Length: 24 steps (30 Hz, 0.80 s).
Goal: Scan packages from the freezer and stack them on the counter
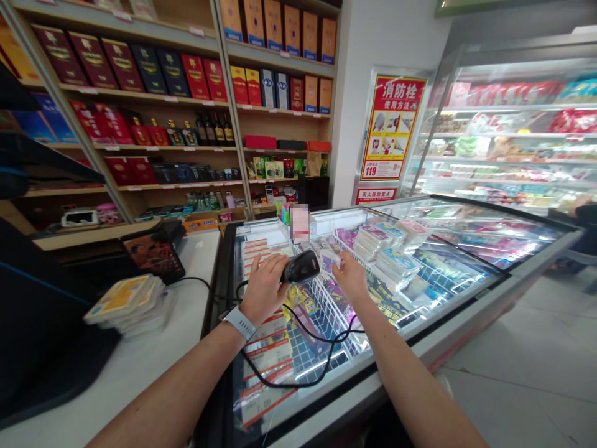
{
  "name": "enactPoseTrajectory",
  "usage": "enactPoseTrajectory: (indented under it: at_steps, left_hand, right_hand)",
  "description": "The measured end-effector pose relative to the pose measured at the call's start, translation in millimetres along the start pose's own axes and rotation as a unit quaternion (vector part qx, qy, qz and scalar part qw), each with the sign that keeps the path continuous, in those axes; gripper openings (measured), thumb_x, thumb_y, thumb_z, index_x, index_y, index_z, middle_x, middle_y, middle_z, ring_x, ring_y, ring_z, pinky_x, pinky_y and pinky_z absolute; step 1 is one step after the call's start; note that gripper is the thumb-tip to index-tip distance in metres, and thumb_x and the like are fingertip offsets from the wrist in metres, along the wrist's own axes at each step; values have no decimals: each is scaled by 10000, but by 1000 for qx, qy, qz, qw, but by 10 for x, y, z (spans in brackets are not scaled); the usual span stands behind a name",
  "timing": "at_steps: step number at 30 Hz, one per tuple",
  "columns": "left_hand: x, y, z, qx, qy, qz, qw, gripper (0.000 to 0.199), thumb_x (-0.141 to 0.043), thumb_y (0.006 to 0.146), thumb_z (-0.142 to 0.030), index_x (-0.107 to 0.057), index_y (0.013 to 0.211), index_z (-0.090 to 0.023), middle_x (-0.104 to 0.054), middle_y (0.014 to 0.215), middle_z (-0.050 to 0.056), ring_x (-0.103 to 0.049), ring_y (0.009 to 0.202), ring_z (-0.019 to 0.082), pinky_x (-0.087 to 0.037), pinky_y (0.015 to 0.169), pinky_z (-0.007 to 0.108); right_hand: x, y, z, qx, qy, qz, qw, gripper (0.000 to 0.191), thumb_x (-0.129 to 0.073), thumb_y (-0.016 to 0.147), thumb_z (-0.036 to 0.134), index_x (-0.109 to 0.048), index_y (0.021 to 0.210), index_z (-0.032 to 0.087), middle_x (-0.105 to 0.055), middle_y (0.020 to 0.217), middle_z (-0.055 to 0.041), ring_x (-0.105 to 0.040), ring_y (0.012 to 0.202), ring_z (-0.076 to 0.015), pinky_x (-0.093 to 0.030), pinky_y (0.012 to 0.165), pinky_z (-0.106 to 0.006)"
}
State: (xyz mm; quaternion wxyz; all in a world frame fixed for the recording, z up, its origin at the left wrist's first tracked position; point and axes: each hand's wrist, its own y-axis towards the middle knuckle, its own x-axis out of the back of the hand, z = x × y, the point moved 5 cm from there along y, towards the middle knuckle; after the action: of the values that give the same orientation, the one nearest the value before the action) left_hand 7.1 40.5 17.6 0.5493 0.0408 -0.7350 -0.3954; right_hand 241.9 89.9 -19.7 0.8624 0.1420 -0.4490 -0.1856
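Observation:
My left hand (265,283), with a pale watch on its wrist, is closed around a black handheld barcode scanner (302,267). The scanner's head points right, and its black cable (298,384) loops over the glass freezer top. In my right hand (351,277) a small flat card-like packet (329,261) is pinched between thumb and fingers, just right of the scanner head. Its print is too small to read. Beyond my right hand, stacks of similar packs (396,264) lie on the glass.
Left of the freezer (466,305), a white counter (186,317) bears another stack of packs (130,298) and a dark payment terminal (152,252). A black monitor (37,298) stands at far left. Shelves of boxes (196,74) line the back wall; a lit display fridge (508,137) stands at right.

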Motion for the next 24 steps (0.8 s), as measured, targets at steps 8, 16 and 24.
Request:
enactPoseTrajectory:
  at_steps: [8, 16, 24]
  left_hand:
    - [0, -1, 3, 3, -3, 0, 1000, 445, -554, 834, -221, -555, 1278, -191, -637, 1324, 110, -535, 1285, 292, -230, 1176, 539]
    - [26, 14, -20, -1, 7, 1, 1000, 436, -557, 816, -207, -566, 1252, -186, -646, 1305, 116, -552, 1264, 295, -258, 1158, 513]
    - [3, 15, 6, 0, 10, 0, 1000, 456, -571, 804, -209, -551, 1258, -169, -646, 1304, 118, -545, 1267, 294, -251, 1160, 508]
  right_hand:
    - [-174, 16, -91, 5, -110, 67, 992, 169, -539, 891, 283, -598, 1024, 196, -715, 835, -70, -681, 772, -228, -429, 659, -292]
    - [-247, 47, -150, 1, -126, 105, 986, 211, -534, 886, 204, -596, 1084, 163, -738, 949, -111, -697, 894, -244, -451, 724, -291]
    - [-172, 33, -142, -10, -112, 90, 990, 202, -551, 881, 226, -638, 1054, 171, -737, 923, -99, -695, 884, -236, -450, 738, -292]
